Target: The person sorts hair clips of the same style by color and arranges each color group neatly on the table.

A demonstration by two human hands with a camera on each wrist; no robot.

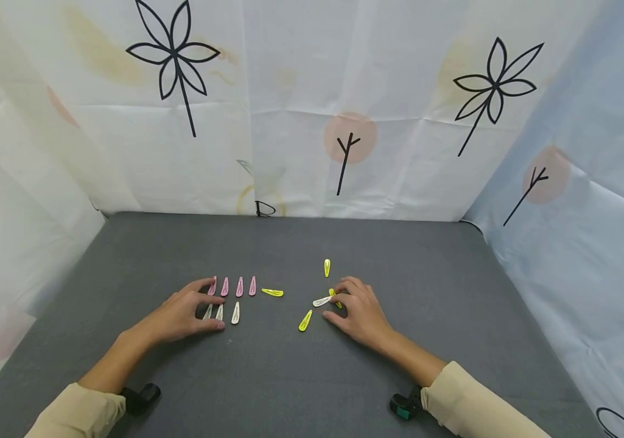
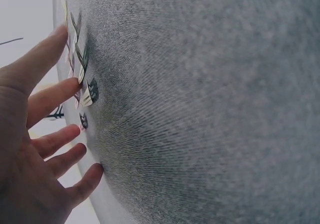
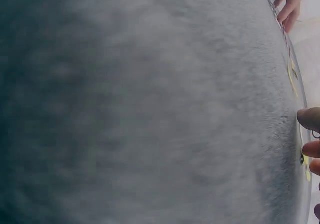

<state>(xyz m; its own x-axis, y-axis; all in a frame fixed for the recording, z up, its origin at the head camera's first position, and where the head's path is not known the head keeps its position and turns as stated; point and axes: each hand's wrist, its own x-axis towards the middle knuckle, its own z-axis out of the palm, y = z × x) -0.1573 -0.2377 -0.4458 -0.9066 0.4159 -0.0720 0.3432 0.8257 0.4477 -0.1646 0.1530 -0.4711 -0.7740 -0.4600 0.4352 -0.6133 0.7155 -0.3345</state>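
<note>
My left hand [image 1: 184,310] hovers low at the left end of two rows of snap hair clips, thumb and fingers apart. Several pink hair clips [image 1: 239,286] form the far row; its index finger reaches the leftmost. Nearer lie three white hair clips [image 1: 235,313], two of them partly behind that hand. In the left wrist view the fingers [image 2: 55,100] are spread. My right hand [image 1: 362,311] has its fingertips right at another white hair clip [image 1: 320,302], with a gap between thumb and index. Under its fingers is a yellow hair clip [image 1: 332,292], partly covered.
One yellow hair clip [image 1: 272,293] lies sideways at the pink row's right end. Another yellow clip [image 1: 327,268] sits beyond the right hand, and a third yellow clip [image 1: 305,320] to its left. Patterned white cloth [image 1: 295,164] walls in the grey table [image 1: 268,389].
</note>
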